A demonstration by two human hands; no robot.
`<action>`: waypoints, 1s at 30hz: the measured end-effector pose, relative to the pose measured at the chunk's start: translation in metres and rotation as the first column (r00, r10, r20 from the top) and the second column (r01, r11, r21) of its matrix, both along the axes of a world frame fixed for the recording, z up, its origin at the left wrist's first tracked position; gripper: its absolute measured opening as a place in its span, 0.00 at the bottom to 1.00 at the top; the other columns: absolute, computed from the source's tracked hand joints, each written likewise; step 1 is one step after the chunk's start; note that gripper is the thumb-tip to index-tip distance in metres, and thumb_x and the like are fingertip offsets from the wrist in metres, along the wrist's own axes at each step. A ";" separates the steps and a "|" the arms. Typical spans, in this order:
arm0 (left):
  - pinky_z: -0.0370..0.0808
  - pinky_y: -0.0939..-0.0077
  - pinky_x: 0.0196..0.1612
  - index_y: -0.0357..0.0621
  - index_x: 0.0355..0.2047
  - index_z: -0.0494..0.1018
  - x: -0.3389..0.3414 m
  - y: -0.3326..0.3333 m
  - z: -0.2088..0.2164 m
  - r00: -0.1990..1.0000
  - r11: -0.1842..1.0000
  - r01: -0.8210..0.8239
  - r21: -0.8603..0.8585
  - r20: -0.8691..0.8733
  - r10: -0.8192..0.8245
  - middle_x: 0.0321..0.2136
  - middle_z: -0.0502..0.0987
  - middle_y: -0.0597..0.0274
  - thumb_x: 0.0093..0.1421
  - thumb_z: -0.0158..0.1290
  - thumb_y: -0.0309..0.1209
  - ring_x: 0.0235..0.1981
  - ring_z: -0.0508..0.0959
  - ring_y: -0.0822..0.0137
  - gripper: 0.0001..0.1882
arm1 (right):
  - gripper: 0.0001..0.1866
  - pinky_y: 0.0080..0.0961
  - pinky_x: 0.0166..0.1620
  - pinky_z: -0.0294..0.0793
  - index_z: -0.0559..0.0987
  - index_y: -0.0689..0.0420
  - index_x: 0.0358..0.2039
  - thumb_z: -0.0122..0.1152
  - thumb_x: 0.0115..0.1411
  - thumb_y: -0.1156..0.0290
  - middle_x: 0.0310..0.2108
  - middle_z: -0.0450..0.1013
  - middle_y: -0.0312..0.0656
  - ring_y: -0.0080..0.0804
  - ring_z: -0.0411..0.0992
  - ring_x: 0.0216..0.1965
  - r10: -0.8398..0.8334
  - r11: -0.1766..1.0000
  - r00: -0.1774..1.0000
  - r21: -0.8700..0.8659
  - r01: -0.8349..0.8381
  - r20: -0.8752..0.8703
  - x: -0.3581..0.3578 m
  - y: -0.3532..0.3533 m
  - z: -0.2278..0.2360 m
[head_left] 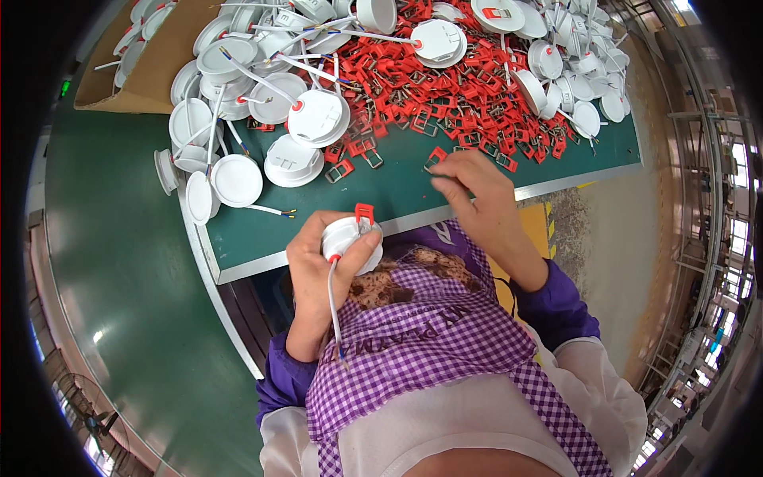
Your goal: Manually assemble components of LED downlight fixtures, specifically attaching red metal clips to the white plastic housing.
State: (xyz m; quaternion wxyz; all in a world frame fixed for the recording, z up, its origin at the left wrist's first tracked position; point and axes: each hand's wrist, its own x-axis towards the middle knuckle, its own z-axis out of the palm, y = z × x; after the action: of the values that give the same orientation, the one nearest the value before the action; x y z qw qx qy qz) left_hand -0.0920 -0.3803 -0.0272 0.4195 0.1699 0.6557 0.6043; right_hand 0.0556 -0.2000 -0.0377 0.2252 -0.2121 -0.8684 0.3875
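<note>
My left hand (318,262) grips a white round downlight (340,235) above the apron, near the table's front edge. A red plastic clip (364,213) stands up from its rim. From its side hangs a white cable (334,306) with bare coloured wire ends. Over the front of the green table, my right hand (477,191) has its thumb and forefinger drawn together at a red spring clip (436,157) with a metal frame. Part of that clip is hidden by the fingertips. Farther back spreads a large heap of similar red clips (469,91).
White downlights with cables (318,119) are piled at the left of the green table (381,191), and more downlights (568,79) lie at the right. A cardboard box (151,79) holding downlights stands at the far left. Another green surface (119,318) adjoins on the left.
</note>
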 end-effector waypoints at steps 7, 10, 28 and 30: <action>0.76 0.71 0.48 0.37 0.51 0.72 -0.070 0.016 0.017 0.949 0.978 -0.171 -0.122 -0.289 0.130 0.44 0.78 0.61 0.59 0.60 0.31 0.43 0.79 0.69 0.21 | 0.12 0.38 0.38 0.72 0.75 0.61 0.37 0.64 0.56 0.69 0.35 0.69 0.45 0.46 0.72 0.36 -0.108 0.963 0.970 0.266 0.047 0.219 -0.010 0.004 -0.018; 0.66 0.62 0.62 0.30 0.61 0.59 -0.170 0.047 0.085 0.938 0.758 -0.345 0.554 0.164 0.307 0.59 0.66 0.47 0.65 0.49 0.50 0.59 0.69 0.56 0.36 | 0.11 0.38 0.39 0.73 0.74 0.61 0.36 0.63 0.55 0.70 0.34 0.68 0.45 0.46 0.72 0.37 -0.122 0.937 0.961 0.348 0.029 0.249 -0.009 0.004 -0.028; 0.70 0.80 0.18 0.27 0.60 0.55 -0.051 0.012 -0.021 0.913 0.944 -0.282 -0.172 -0.350 0.209 0.29 0.80 0.50 0.61 0.59 0.37 0.16 0.76 0.71 0.37 | 0.08 0.42 0.35 0.72 0.68 0.60 0.32 0.58 0.53 0.75 0.29 0.67 0.46 0.47 0.72 0.32 -0.074 0.948 0.952 0.317 -0.025 0.297 -0.025 0.003 -0.023; 0.68 0.82 0.17 0.31 0.60 0.54 -0.053 0.027 -0.026 0.861 0.932 -0.356 -0.064 -0.411 0.300 0.31 0.78 0.47 0.63 0.56 0.37 0.15 0.76 0.71 0.34 | 0.08 0.41 0.35 0.72 0.68 0.59 0.32 0.59 0.53 0.75 0.29 0.67 0.46 0.47 0.71 0.31 -0.080 0.952 0.961 0.306 -0.005 0.265 -0.027 -0.002 -0.023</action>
State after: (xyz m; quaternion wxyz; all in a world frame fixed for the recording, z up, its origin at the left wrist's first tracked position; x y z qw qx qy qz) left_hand -0.1451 -0.3537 -0.0528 0.1803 0.1444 0.7859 0.5735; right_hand 0.0286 -0.2021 -0.0606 0.1400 -0.2432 -0.9362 0.2117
